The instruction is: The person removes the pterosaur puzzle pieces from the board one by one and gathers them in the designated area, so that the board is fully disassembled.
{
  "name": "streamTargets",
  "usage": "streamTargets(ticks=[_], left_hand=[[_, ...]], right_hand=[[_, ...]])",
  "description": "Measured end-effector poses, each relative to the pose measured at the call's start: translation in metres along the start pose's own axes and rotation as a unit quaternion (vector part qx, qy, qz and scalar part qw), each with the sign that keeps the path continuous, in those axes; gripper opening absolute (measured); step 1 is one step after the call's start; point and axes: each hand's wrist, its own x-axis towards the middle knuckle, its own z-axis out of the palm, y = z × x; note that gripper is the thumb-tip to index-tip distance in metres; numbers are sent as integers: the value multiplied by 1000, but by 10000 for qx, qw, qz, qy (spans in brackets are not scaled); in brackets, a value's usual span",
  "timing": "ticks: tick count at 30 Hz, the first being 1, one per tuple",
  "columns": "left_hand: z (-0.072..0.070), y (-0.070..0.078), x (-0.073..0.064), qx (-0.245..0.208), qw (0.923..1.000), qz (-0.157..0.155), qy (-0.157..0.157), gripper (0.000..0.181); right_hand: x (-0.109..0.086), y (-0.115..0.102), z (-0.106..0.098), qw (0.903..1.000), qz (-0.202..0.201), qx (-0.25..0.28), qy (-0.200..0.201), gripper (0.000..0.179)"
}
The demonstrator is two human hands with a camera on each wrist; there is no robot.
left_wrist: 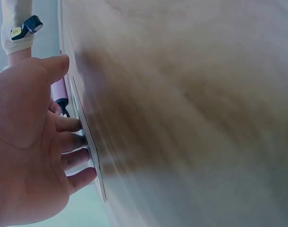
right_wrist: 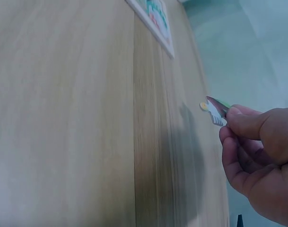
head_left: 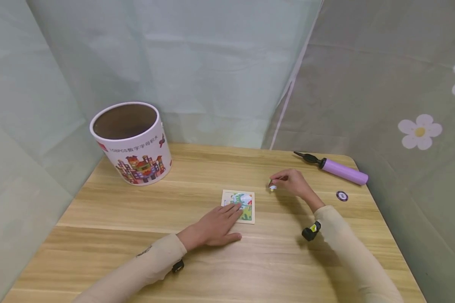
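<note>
A small square puzzle board with a colourful dinosaur picture lies on the table. My left hand rests over its lower left part, fingers straight and thumb spread to the side. Seen from the left wrist, the fingertips touch the thin board, with the palm raised off the table. To the right of the board, my right hand pinches a small puzzle piece between thumb and fingers, held just above the tabletop. Its rounded tab and pale printed side show; the fingers cover the rest.
A large white bucket with printed toy blocks stands at the back left. Toward the right edge lie a purple hand pump with a black nozzle and a dark round chip. Cloth curtains hang behind the wooden table.
</note>
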Motion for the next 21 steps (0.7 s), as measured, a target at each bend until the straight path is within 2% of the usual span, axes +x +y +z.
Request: streamTargets(ticks=[9,21], left_hand=[[7,-1,1,196,9998,2,12,78],[8,1,2,384,9993,-13,38,78]], right_hand=[[7,11,0,9997,171,-94,-126,13],[12,19,6,9993,65,-191,-302,12]])
